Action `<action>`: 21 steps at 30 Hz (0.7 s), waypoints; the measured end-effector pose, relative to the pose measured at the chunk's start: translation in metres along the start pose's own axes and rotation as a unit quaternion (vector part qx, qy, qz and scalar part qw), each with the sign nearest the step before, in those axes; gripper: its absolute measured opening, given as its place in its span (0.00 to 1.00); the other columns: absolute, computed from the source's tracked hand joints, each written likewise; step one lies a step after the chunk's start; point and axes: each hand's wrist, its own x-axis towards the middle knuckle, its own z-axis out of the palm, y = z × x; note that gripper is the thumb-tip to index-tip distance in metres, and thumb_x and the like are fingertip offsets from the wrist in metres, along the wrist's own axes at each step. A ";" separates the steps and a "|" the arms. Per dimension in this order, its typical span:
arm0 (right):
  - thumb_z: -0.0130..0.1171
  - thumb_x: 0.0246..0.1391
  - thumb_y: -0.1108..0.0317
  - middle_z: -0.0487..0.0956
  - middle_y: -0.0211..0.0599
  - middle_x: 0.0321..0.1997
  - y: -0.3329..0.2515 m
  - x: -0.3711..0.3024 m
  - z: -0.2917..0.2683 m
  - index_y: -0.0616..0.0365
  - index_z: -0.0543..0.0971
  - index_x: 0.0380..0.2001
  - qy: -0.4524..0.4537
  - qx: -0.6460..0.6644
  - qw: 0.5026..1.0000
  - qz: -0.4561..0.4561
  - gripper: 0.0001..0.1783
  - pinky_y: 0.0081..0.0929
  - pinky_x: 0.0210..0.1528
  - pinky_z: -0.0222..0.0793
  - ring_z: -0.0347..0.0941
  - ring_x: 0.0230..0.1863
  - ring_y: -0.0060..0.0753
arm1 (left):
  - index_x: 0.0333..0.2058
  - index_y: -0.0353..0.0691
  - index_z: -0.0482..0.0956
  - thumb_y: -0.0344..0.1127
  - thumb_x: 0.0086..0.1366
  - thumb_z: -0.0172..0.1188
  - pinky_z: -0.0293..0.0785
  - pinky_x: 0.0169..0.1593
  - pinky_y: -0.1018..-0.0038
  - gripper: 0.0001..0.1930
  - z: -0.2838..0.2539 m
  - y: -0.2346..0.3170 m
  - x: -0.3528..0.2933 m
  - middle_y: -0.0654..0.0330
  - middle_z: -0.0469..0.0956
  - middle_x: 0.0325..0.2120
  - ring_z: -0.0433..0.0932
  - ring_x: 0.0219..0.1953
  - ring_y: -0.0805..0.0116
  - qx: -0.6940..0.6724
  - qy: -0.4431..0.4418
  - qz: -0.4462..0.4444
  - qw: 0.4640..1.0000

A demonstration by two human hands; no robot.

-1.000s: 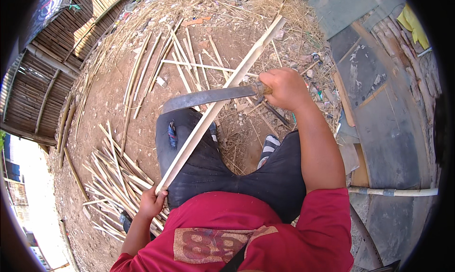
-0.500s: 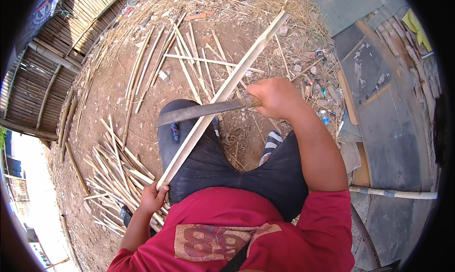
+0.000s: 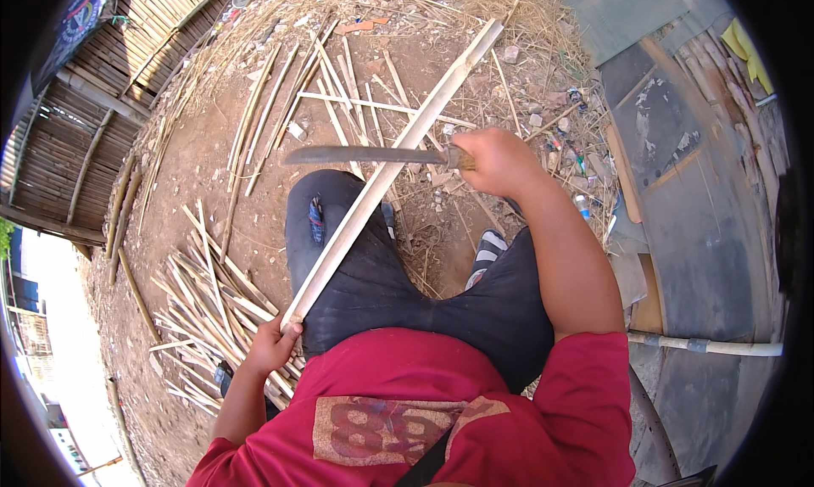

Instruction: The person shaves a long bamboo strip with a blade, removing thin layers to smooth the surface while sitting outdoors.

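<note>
A long split bamboo piece [image 3: 356,214], pale and hollow on its upper side, slants across my left thigh from lower left to upper right. My left hand [image 3: 273,344] is closed around its near end. In my right hand [image 3: 500,163] is the wooden handle of a machete [image 3: 365,154], gripped in a fist. The dark blade lies crosswise over the bamboo, its tip pointing left. Whether the blade touches the bamboo, I cannot tell.
A heap of split bamboo strips [image 3: 199,317] lies on the ground by my left side. More loose strips [image 3: 263,118] are spread ahead on the dirt. Dark boards [image 3: 687,224] stand along the right, a bamboo wall [image 3: 64,160] at the left. A small plastic bottle [image 3: 582,205] lies to the right.
The machete has moved forward along the bamboo, away from me, and its blade has turned more level. The bamboo's far end has shifted slightly left. My left hand keeps its hold.
</note>
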 end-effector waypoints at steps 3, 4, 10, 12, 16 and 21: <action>0.63 0.45 0.68 0.84 0.50 0.35 0.010 0.001 0.001 0.55 0.82 0.44 0.001 0.024 1.000 -0.017 0.19 0.45 0.43 0.76 0.81 0.39 0.54 | 0.47 0.33 0.81 0.48 0.71 0.64 0.74 0.34 0.68 0.21 0.004 -0.007 0.001 0.54 0.78 0.21 0.74 0.25 0.69 0.092 0.073 0.101 0.988; 0.63 0.45 0.68 0.84 0.51 0.36 0.037 0.000 -0.007 0.56 0.82 0.44 0.008 0.119 0.990 0.071 0.19 0.46 0.43 0.76 0.81 0.39 0.55 | 0.45 0.33 0.82 0.47 0.71 0.63 0.74 0.34 0.68 0.20 0.007 -0.005 0.005 0.53 0.79 0.21 0.75 0.25 0.69 0.080 0.056 0.093 0.991; 0.62 0.45 0.68 0.82 0.53 0.32 0.048 0.009 0.003 0.58 0.81 0.39 0.058 0.088 0.987 0.125 0.15 0.45 0.41 0.74 0.79 0.36 0.57 | 0.49 0.31 0.80 0.51 0.73 0.61 0.71 0.32 0.71 0.24 -0.002 0.002 0.002 0.66 0.77 0.23 0.72 0.27 0.76 -0.018 -0.013 -0.034 0.999; 0.61 0.45 0.69 0.81 0.52 0.29 0.030 0.012 0.008 0.59 0.80 0.34 0.111 0.097 0.988 0.052 0.10 0.45 0.37 0.72 0.78 0.32 0.58 | 0.51 0.34 0.79 0.54 0.73 0.60 0.67 0.31 0.76 0.25 0.002 -0.007 0.000 0.70 0.74 0.23 0.69 0.27 0.80 -0.047 -0.012 -0.004 0.999; 0.64 0.46 0.66 0.85 0.46 0.40 -0.004 0.003 0.001 0.54 0.82 0.39 -0.009 -0.092 0.993 -0.071 0.14 0.48 0.43 0.78 0.81 0.42 0.56 | 0.50 0.33 0.80 0.50 0.73 0.61 0.71 0.32 0.73 0.23 0.006 -0.010 0.002 0.65 0.78 0.23 0.71 0.27 0.77 0.037 0.043 0.065 0.996; 0.64 0.47 0.66 0.83 0.49 0.35 0.066 0.000 -0.004 0.55 0.82 0.40 0.098 0.036 0.981 0.164 0.15 0.50 0.44 0.76 0.81 0.41 0.57 | 0.46 0.31 0.80 0.51 0.73 0.60 0.70 0.32 0.71 0.23 0.000 0.022 0.005 0.65 0.76 0.22 0.71 0.26 0.77 0.033 0.014 0.018 0.999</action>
